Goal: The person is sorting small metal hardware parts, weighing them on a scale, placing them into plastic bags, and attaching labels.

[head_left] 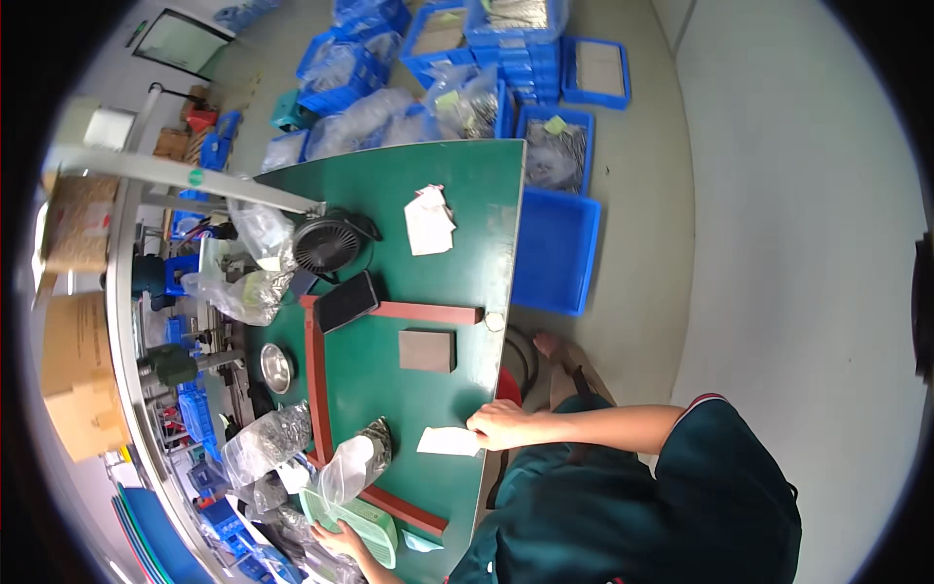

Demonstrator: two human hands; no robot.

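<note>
My left hand (338, 540) is at the rim of a light green plastic basket (381, 533), its fingers curled against the edge; the fingertips are partly hidden. Over the basket's far side lies a clear plastic bag (347, 469) with small dark metal parts in it. My right hand (499, 425) is closed at the table's edge, pinching the right end of a white slip of paper (448, 441). Beyond this paper sits a flat brown block (426, 350). A small blue-white sheet (422, 542) lies beside the basket.
Reddish-brown bars (316, 380) form a frame on the green table (467, 224). Around it are a phone (347, 303), a black fan (327, 243), a metal bowl (276, 368), crumpled papers (429, 221) and bagged parts (268, 440). Blue crates (556, 251) stand beyond the table's edge.
</note>
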